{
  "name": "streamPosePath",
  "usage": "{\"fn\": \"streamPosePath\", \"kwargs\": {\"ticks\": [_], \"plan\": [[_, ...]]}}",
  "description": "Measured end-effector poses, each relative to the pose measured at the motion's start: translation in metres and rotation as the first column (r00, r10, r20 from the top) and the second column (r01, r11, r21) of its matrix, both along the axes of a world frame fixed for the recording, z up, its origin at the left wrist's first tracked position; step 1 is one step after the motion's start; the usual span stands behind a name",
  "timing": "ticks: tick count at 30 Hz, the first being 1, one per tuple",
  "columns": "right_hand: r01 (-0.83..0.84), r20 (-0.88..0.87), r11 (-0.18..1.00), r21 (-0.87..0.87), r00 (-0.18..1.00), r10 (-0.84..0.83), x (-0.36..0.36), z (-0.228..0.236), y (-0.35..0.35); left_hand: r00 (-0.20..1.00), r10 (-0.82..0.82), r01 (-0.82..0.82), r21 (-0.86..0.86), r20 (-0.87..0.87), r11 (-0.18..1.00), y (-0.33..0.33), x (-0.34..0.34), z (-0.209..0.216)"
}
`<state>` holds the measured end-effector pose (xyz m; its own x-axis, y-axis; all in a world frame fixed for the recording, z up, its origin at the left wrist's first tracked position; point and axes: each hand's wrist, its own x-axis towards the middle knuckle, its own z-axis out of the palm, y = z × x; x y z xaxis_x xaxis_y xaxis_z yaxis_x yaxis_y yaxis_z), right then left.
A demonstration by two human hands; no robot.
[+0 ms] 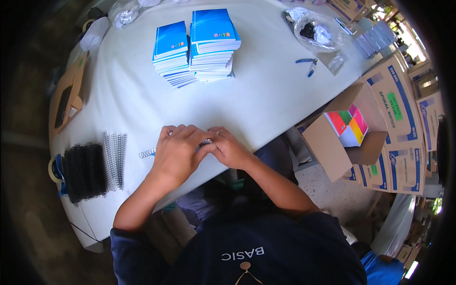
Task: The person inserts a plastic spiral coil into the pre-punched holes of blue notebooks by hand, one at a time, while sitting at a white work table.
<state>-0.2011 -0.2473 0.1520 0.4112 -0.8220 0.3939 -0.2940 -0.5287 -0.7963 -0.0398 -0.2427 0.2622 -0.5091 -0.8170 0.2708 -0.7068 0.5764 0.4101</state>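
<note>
Coil [146, 154] | runs left-right, free end nearer left hand [176, 153] than right hand [230, 148] | fingers curled closed around it

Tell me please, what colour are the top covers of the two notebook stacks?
Both top covers are blue; the head view shows them best.

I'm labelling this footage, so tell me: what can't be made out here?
All in the head view:
Coil: middle hidden by the left hand.
Right hand: exact grip hidden by its own fingers.
Box: bottom hidden by the notebooks inside.
Far carton: cut off by the top edge.
</note>
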Motion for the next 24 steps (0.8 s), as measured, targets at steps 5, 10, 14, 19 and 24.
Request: {"fn": "streamPosePath", "kwargs": {"ticks": [5, 10, 14, 19, 24], "plan": [[-0.08, 0.124, 0.996, 0.039, 0.989, 0.074, -0.002, 0.004, -0.001, 0.995, 0.103, -0.102, -0.041, 0.021, 0.994, 0.011, -0.006, 0.006], [-0.158, 0.112, 0.985, 0.064, 0.982, 0.151, -0.022, 0.019, -0.006, 0.963, 0.262, -0.259, -0.049, 0.065, 0.965, 0.018, -0.034, 0.025], [-0.085, -0.07, 0.954, -0.286, 0.995, 0.068, -0.094, 0.035, -0.041, 0.975, 0.017, -0.045, -0.124, -0.22, 0.991, -0.014, -0.06, 0.065], [-0.084, -0.605, 0.98, -0.178, 0.795, -0.042, -0.16, 0.036, -0.068, 0.985, 0.174, -0.152, -0.547, -0.011, 0.823, -0.122, -0.068, 0.046], [-0.453, 0.711, 0.698, 0.555, 0.694, -0.115, -0.169, 0.042, -0.031, 0.962, 0.274, -0.27, -0.196, -0.007, 0.943, -0.078, -0.072, 0.056]]}}
